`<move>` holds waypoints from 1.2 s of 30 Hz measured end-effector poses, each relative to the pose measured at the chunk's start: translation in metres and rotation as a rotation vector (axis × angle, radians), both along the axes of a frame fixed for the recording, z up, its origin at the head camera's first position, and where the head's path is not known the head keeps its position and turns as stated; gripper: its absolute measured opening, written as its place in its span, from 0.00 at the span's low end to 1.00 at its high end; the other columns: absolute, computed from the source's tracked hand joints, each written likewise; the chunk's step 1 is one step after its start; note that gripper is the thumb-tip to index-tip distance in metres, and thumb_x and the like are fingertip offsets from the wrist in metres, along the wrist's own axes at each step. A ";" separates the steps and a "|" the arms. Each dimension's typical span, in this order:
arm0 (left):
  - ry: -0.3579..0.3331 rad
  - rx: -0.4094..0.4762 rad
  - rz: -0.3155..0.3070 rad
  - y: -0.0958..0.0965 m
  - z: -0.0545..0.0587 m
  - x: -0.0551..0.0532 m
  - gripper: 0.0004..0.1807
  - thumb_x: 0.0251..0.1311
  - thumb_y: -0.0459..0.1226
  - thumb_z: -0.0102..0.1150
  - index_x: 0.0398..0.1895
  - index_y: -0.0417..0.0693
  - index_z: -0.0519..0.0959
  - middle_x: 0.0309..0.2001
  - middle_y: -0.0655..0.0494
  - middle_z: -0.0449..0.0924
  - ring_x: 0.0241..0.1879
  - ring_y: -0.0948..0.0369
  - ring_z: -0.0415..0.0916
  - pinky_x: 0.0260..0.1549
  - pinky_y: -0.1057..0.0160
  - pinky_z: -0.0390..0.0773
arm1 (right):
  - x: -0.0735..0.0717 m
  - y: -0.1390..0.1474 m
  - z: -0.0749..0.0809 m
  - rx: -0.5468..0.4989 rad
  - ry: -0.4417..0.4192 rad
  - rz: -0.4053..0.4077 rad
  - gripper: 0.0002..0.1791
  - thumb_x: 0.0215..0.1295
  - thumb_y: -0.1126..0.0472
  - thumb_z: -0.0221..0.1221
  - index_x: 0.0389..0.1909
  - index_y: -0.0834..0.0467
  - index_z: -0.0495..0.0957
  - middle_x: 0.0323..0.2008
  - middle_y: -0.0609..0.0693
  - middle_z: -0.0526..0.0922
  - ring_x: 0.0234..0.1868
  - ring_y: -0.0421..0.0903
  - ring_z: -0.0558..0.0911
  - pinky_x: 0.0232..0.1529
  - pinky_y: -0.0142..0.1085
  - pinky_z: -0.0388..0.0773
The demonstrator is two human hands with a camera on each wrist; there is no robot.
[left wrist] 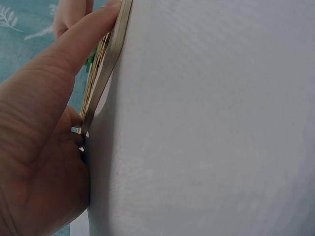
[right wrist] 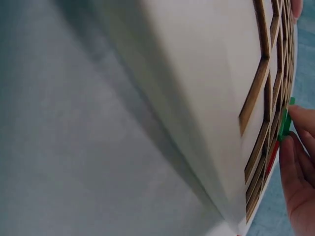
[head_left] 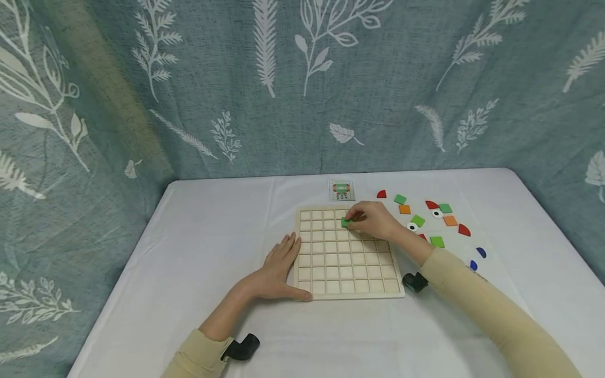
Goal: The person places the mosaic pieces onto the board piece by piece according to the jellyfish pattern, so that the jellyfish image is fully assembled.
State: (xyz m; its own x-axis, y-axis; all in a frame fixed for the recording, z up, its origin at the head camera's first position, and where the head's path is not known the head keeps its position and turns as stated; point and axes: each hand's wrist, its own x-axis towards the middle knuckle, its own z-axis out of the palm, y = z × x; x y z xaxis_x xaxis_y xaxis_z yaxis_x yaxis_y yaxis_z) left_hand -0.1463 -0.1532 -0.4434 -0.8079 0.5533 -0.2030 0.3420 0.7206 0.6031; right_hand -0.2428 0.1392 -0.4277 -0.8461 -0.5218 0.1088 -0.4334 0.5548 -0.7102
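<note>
A pale wooden grid board lies on the white-covered table. My left hand rests along its left edge, fingers straight, with the thumb on the near left corner; the left wrist view shows that thumb against the board's rim. Over the board's upper part, my right hand pinches a green square tile between thumb and fingers. The right wrist view has the same green tile at the grid, with a red piece close beside it. The hand hides some upper right cells.
Beyond the board lies a small pattern card. Scattered right of it are green squares, orange squares, red quarter-rounds, white eye pieces and blue half-rounds. A patterned curtain hangs behind the table.
</note>
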 end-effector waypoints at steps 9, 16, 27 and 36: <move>-0.007 -0.004 0.004 0.003 0.000 0.001 0.71 0.44 0.62 0.71 0.78 0.42 0.35 0.77 0.45 0.26 0.75 0.54 0.20 0.71 0.49 0.30 | 0.002 -0.004 -0.002 -0.001 0.041 0.042 0.07 0.61 0.68 0.66 0.39 0.61 0.86 0.42 0.54 0.86 0.44 0.51 0.83 0.46 0.41 0.81; -0.011 -0.003 -0.001 0.004 0.001 0.001 0.70 0.45 0.62 0.71 0.78 0.42 0.35 0.77 0.45 0.25 0.75 0.54 0.19 0.71 0.48 0.30 | 0.005 0.001 0.001 0.024 0.024 -0.004 0.07 0.66 0.65 0.62 0.42 0.58 0.86 0.45 0.53 0.85 0.46 0.51 0.83 0.46 0.42 0.81; -0.024 0.017 -0.034 -0.002 0.002 -0.003 0.73 0.41 0.60 0.75 0.78 0.41 0.35 0.77 0.45 0.24 0.75 0.53 0.19 0.71 0.48 0.30 | 0.017 0.053 0.012 -0.033 -0.104 -0.245 0.13 0.71 0.57 0.58 0.49 0.57 0.84 0.52 0.57 0.81 0.49 0.55 0.81 0.44 0.45 0.80; -0.024 0.044 -0.050 -0.006 0.003 -0.004 0.74 0.39 0.59 0.76 0.77 0.39 0.36 0.77 0.44 0.24 0.75 0.53 0.19 0.71 0.48 0.30 | 0.028 0.129 0.012 0.116 -0.087 -0.484 0.17 0.72 0.58 0.55 0.55 0.62 0.79 0.53 0.63 0.79 0.50 0.58 0.76 0.44 0.47 0.77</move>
State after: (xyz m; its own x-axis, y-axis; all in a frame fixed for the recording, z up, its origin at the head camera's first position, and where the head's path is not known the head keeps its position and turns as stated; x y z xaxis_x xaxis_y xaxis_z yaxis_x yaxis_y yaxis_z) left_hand -0.1499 -0.1588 -0.4408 -0.7744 0.6015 -0.1964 0.3623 0.6759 0.6418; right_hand -0.2152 0.2686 -0.4160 -0.9974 -0.0720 -0.0086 -0.0489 0.7551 -0.6538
